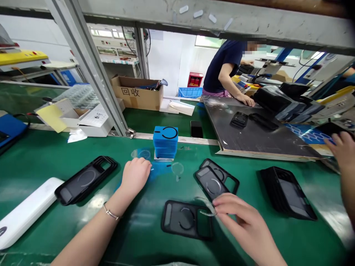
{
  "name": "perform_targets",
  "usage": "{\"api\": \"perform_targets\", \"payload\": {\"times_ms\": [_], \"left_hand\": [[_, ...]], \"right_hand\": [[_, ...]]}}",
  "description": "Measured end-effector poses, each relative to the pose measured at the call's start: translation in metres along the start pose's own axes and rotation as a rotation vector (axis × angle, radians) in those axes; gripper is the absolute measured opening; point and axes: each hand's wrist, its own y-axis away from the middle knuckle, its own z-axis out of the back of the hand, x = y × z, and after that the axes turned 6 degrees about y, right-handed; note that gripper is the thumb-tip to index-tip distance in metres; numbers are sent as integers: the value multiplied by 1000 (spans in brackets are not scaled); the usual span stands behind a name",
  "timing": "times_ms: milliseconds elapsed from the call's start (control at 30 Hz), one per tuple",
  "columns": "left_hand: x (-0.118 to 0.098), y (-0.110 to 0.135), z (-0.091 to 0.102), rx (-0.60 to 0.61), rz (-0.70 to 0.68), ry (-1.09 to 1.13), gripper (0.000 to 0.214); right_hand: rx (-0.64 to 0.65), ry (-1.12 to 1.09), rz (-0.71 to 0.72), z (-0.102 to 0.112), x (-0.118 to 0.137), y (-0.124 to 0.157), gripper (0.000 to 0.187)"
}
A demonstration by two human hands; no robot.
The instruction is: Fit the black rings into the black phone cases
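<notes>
My left hand (135, 176) rests on the green conveyor belt (133, 225), its fingertips at a blue film sheet (159, 171) with clear round film pieces (177, 169) on it. My right hand (242, 218) pinches a clear curved film strip (206, 206) just above a black phone case (186, 220). Two more black cases (212, 181) overlap close to that hand. Another black case (85, 180) lies left of my left hand, and a stack of blue blocks (165, 142) stands ahead of it.
A white bar (24, 212) lies at the left and a black case (288, 194) at the right. Another person's hand (342, 151) holds a dark item at the right edge. Behind a metal rail, a co-worker (224, 66) leans over a dark board (257, 138) bearing black cases.
</notes>
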Motion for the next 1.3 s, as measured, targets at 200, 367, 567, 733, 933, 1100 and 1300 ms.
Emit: {"api": "perform_targets", "payload": {"times_ms": [200, 367, 567, 733, 933, 1100, 1300], "left_hand": [[-25, 41, -6, 349, -341, -113, 25], [-42, 84, -32, 589, -413, -145, 48], [-32, 101, -41, 528, -315, -181, 44], [-26, 113, -40, 475, -346, -244, 46], [-21, 115, -38, 482, -354, -205, 51], [-19, 116, -38, 453, -369, -201, 48], [-17, 118, -40, 440, -424, -255, 50]], "right_hand": [[11, -200, -554, -23, -26, 23, 27], [165, -311, -632, -39, -24, 22, 33], [308, -162, -573, -50, -13, 11, 24], [388, -27, -505, -57, -8, -3, 24], [443, 112, -441, -59, -8, -7, 23], [505, 214, -383, -59, -7, -12, 21], [546, 299, -337, -60, -3, -14, 20]]}}
